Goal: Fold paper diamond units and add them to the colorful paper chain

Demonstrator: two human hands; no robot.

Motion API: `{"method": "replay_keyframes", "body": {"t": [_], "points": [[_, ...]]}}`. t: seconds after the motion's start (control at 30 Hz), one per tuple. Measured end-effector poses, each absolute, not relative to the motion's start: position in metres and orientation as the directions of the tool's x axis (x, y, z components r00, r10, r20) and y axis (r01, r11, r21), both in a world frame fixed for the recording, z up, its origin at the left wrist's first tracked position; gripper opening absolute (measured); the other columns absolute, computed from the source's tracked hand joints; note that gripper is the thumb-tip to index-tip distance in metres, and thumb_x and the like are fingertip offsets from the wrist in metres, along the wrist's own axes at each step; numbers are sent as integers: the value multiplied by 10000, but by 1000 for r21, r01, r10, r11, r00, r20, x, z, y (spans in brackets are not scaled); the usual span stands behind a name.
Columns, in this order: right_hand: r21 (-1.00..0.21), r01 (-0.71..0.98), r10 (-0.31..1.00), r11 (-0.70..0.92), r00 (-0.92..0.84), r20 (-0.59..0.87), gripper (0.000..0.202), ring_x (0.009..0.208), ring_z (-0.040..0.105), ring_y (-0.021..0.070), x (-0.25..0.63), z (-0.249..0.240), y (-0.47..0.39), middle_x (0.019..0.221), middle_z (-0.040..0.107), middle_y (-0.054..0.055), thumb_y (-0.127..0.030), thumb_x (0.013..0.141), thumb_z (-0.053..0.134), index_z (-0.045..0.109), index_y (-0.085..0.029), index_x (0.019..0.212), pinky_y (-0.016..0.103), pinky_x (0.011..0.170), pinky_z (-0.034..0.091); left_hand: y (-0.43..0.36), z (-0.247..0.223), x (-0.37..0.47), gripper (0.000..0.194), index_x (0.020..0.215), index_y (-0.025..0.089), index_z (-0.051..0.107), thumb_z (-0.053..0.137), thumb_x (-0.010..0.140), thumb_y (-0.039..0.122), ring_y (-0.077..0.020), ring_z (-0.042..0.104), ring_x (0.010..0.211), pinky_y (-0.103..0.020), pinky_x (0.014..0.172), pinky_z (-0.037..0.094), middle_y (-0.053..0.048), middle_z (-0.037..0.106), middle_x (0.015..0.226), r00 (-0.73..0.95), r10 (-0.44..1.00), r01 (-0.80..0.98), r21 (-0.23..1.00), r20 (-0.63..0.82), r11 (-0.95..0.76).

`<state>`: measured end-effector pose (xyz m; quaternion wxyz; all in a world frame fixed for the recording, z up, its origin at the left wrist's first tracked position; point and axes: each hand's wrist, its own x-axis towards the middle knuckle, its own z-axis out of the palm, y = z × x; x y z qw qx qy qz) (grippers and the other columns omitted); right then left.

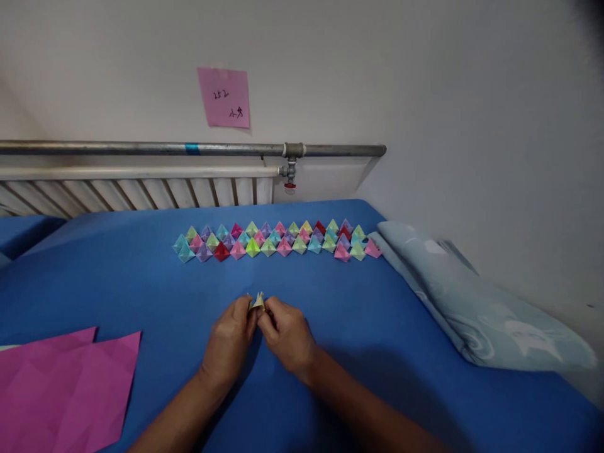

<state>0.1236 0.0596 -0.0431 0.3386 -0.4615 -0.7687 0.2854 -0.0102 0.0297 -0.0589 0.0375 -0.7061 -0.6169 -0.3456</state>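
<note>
Between my two hands is a small piece of folded yellow paper [258, 302], with pointed tips sticking up. My left hand [231, 336] pinches its left side and my right hand [287, 330] pinches the right side, both a little above the blue surface [155, 283]. My fingers cover much of its lower part. Beyond my hands, several small folded paper pieces [268, 246] in pink, green, purple, blue and red stand in staggered rows.
Large creased magenta paper sheets [70, 390] lie at the front left. A folded light-blue patterned cloth [481, 308] lies along the right. Behind the surface are a white radiator [155, 192], a metal pipe [141, 148] with a valve, and a pink note [224, 97] on the wall.
</note>
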Motion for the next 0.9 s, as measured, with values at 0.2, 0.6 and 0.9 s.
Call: {"method": "replay_keyframes", "body": {"t": [0.2, 0.6, 0.9], "points": [[-802, 443, 905, 400, -328, 271, 187, 512, 410, 92, 121, -46, 58, 585, 468, -48, -213, 865, 441, 423, -209, 679, 221, 540, 282, 31, -63, -14, 191, 987, 194, 544, 385, 989, 299, -188, 655, 716, -285, 632, 500, -64, 671, 835, 11, 795, 883, 367, 606, -293], [-777, 511, 918, 368, -335, 214, 119, 556, 476, 108, 124, -47, 62, 637, 544, -31, -214, 861, 476, 483, -210, 742, 216, 563, 312, 27, -62, -12, 160, 991, 193, 593, 475, 906, 261, -206, 671, 772, -314, 699, 509, -75, 698, 902, -158, 883, 783, 601, 443, -162], [-762, 524, 912, 380, -351, 214, 185, 636, 568, 137, 129, -50, 68, 709, 620, -13, -142, 855, 446, 571, -210, 973, 220, 601, 362, 27, -53, -7, 220, 956, 210, 586, 509, 824, 369, -197, 659, 700, -316, 663, 496, -34, 696, 837, -301, 940, 531, 847, 161, 25]]}}
